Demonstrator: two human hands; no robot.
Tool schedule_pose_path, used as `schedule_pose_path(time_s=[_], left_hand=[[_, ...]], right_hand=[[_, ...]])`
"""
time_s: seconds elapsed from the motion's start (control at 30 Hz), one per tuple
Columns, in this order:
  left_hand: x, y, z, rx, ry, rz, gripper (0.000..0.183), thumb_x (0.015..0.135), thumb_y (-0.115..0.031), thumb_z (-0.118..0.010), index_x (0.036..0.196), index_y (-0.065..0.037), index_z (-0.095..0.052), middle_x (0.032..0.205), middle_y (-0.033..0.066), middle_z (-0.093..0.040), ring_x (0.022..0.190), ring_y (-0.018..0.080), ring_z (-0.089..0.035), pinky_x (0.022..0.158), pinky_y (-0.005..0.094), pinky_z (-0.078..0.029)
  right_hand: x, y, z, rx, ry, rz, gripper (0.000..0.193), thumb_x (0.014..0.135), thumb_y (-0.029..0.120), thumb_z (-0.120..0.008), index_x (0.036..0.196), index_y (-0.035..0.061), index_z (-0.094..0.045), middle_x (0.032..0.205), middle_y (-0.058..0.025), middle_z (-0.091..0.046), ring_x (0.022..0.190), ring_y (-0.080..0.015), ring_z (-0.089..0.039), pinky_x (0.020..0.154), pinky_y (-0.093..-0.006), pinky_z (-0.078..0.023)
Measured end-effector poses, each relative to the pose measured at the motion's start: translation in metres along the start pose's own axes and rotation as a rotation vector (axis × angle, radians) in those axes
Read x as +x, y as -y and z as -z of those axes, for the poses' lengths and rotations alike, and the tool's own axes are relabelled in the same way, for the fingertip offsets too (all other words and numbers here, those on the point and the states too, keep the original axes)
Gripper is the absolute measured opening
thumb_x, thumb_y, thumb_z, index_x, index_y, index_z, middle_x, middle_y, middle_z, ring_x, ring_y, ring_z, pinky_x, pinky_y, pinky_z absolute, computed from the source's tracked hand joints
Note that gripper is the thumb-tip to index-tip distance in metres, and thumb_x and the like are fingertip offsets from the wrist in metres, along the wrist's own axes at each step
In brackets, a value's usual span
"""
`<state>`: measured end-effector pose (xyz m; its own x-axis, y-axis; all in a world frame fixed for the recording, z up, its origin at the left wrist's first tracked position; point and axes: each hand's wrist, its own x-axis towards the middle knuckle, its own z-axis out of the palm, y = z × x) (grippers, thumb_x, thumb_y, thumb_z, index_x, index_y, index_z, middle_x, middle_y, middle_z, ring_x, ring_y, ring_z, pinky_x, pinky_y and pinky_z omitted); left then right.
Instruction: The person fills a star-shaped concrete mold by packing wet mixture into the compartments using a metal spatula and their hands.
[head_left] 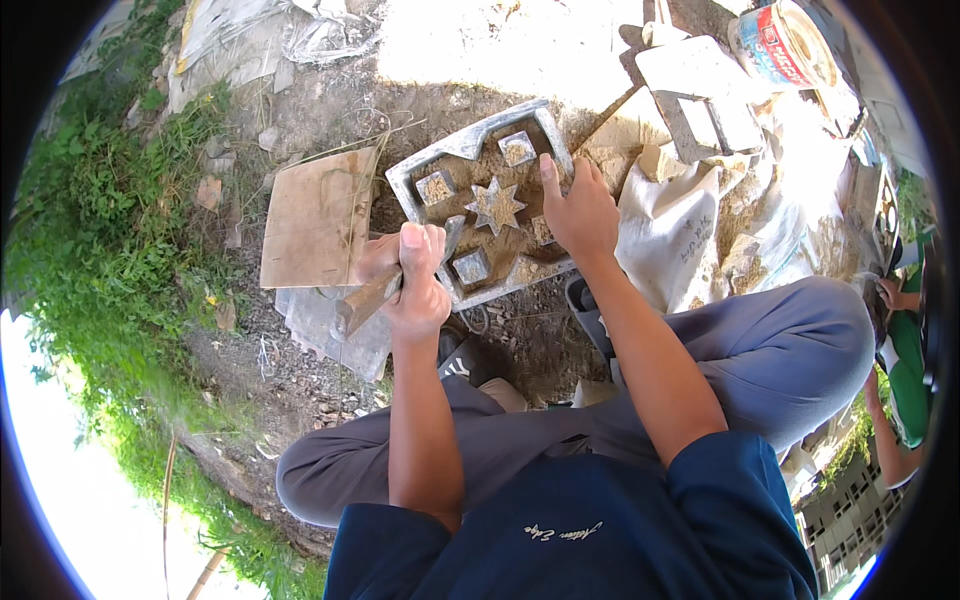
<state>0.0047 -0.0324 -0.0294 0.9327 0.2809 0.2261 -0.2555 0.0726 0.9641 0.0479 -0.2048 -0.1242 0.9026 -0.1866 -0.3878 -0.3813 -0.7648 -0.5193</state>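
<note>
A grey decorative block mould (pixel 468 146), with an eight-pointed star (pixel 495 205) in its middle and several square cores around it, lies on the ground in front of me. Sand-coloured material sits in and on these parts. My left hand (pixel 418 285) is closed around a short wooden bar (pixel 362 308) at the mould's near left corner, thumb uppermost. Just beyond that hand is a thin brown board (pixel 318 215); whether it joins the bar I cannot tell. My right hand (pixel 583 212) grips the mould's right side, thumb over the inside and fingers along the outer edge.
A white sack (pixel 668 235) lies to the right, beside a pale frame-like piece (pixel 700 95). A bucket (pixel 785 45) stands at the far right. Green plants (pixel 110 220) border the left. Another person's arm (pixel 890 440) shows at the right edge.
</note>
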Motion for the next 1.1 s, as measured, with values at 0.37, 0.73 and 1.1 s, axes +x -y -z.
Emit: schedule_pose_path(time_s=[0.37,0.73,1.1], left_hand=[[-0.001,-0.011,0.008,-0.213,0.046,0.031,0.048,0.100,-0.011,-0.054,0.062,-0.006,-0.027,0.053,-0.0025,-0.028,0.047,0.0083,-0.022,0.046,0.0298,-0.015],[-0.005,0.006,0.005,-0.145,0.016,-0.035,0.052,0.100,-0.042,-0.058,0.067,-0.010,-0.035,0.055,-0.0043,-0.027,0.049,0.0087,-0.024,0.047,0.0284,-0.018],[0.002,-0.049,-0.002,-0.181,-0.062,-0.044,0.045,0.105,-0.020,-0.049,0.064,-0.010,-0.033,0.053,-0.0041,-0.027,0.046,0.0078,-0.022,0.045,0.0280,-0.017]], right_hand=[[0.003,-0.009,-0.012,0.011,-0.236,0.072,0.063,0.097,0.059,-0.045,0.104,-0.0027,-0.058,0.110,-0.0234,-0.063,0.096,-0.0426,-0.065,0.083,-0.0508,-0.052],[-0.003,-0.005,-0.006,0.016,-0.093,0.032,0.066,0.096,0.061,-0.044,0.108,-0.0026,-0.058,0.112,-0.0243,-0.063,0.099,-0.0429,-0.065,0.085,-0.0509,-0.052],[0.004,-0.003,-0.005,0.002,-0.102,0.014,0.071,0.096,0.062,-0.044,0.120,-0.0035,-0.057,0.123,-0.0236,-0.061,0.108,-0.0414,-0.063,0.092,-0.0497,-0.050]])
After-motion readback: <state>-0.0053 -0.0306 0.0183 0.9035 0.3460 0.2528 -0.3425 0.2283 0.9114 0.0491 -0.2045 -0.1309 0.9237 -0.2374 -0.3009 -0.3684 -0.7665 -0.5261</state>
